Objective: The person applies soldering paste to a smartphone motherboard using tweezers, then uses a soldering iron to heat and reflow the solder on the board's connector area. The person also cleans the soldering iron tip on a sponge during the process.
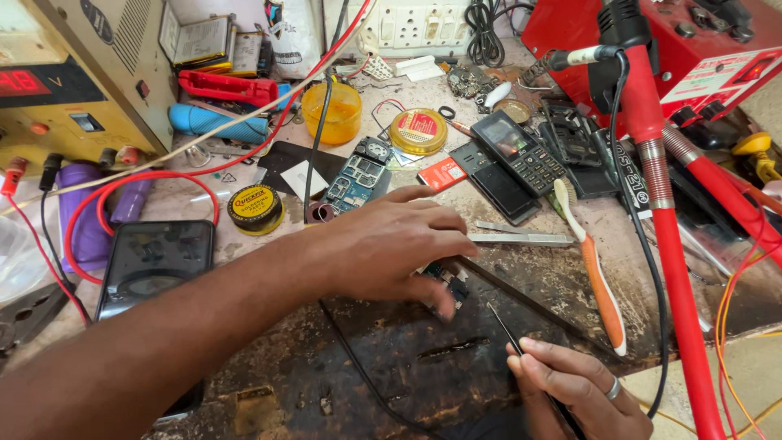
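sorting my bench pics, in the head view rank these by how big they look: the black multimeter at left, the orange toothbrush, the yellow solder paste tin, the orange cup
1. black multimeter, though it is nearer the camera
2. orange toothbrush, longest but thin
3. orange cup
4. yellow solder paste tin; close to the cup and nearer the camera, so that pair is unsure

Two bare hands close together, low in the view

The left hand [391, 244] comes in from the left on a long bare arm, palm down, fingers bent and pressing down at the tips. The right hand [582, 391] sits at the bottom edge, thumb and fingers pinched tight together. It wears a ring on one finger.
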